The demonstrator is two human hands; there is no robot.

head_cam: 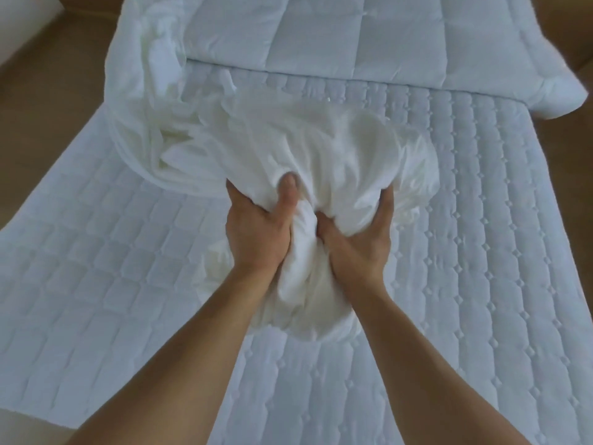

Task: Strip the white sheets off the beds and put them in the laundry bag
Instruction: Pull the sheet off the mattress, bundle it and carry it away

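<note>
A bunched white sheet (288, 146) lies gathered in the middle of the bed, trailing up along the left side toward the far end. My left hand (260, 229) grips the bundle from the left, thumb pressed into the cloth. My right hand (359, 239) grips it from the right, fingers curled round the fabric. Part of the sheet hangs down between my wrists. The quilted mattress pad (465, 236) is bare beneath. No laundry bag is in view.
A folded white duvet (353, 36) lies across the far end of the bed. Brown floor (38, 69) shows to the left and a strip at the right edge (571, 220).
</note>
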